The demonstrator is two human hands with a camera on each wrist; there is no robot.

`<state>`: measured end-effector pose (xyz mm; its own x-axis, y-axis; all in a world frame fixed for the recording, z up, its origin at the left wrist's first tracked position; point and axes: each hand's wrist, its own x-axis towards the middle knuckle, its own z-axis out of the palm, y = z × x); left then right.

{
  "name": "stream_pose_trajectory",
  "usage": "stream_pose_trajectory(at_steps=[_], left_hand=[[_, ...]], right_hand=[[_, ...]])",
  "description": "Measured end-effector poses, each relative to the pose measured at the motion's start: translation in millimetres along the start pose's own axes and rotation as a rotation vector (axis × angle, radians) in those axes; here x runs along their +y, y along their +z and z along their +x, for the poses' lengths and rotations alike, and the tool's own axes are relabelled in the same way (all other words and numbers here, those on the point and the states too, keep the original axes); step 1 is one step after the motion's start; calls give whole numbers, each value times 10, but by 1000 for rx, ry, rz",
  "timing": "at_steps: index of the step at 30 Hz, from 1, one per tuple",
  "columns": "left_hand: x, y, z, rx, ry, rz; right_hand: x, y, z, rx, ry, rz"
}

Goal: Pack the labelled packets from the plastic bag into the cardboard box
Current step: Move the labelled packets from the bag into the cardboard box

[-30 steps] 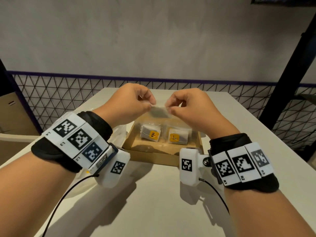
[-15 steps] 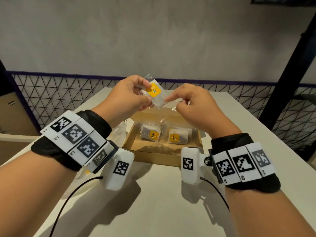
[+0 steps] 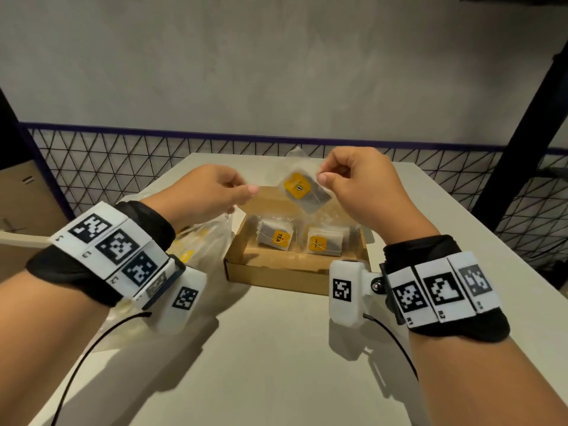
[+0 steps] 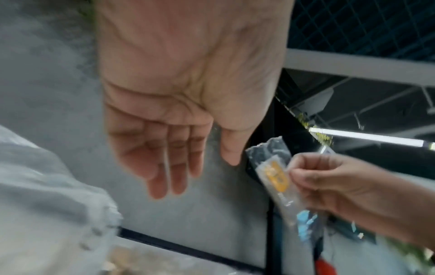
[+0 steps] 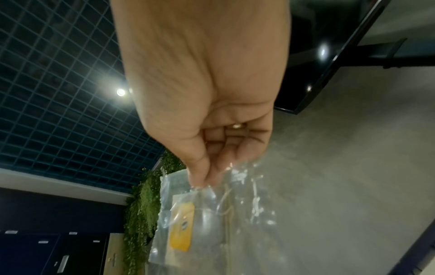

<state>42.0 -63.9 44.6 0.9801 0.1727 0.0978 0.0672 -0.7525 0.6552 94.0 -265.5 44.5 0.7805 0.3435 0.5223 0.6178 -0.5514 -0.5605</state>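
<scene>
A clear packet (image 3: 302,190) with a yellow label hangs above the open cardboard box (image 3: 276,275), pinched at its top edge by my right hand (image 3: 319,175). The right wrist view shows thumb and fingers of that hand (image 5: 204,178) closed on the packet (image 5: 212,223). My left hand (image 3: 242,192) hovers just left of the packet with nothing in it. Its fingers (image 4: 164,167) are relaxed and slightly bent, apart from the packet (image 4: 275,176). Two labelled packets (image 3: 275,238) (image 3: 324,242) lie side by side in the box. The plastic bag (image 3: 196,241) lies left of the box.
The box sits on a pale table (image 3: 276,364) whose right edge runs close to my right forearm. A black mesh fence (image 3: 123,164) stands beyond the table's far edge, and a dark post (image 3: 522,133) rises at the right.
Both hands held the packet a second ago. My left hand has let go and drawn left; my right hand has carried the packet up and right, now hanging over the box.
</scene>
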Motion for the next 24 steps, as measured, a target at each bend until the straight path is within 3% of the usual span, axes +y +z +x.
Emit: stream_pose_trajectory(at_steps=[3, 6, 8, 15, 24], left_hand=[[-214, -29, 43, -65, -163, 437], [-386, 9, 89, -233, -290, 650], [-454, 41, 104, -275, -325, 653], [-378, 68, 72, -223, -289, 682], [-172, -154, 39, 30, -95, 537]], right_hand=[[22, 8, 8, 1, 19, -52], [30, 15, 11, 7, 27, -57], [36, 20, 12, 11, 26, -51], [88, 30, 17, 17, 57, -47], [99, -20, 5, -5, 56, -62]])
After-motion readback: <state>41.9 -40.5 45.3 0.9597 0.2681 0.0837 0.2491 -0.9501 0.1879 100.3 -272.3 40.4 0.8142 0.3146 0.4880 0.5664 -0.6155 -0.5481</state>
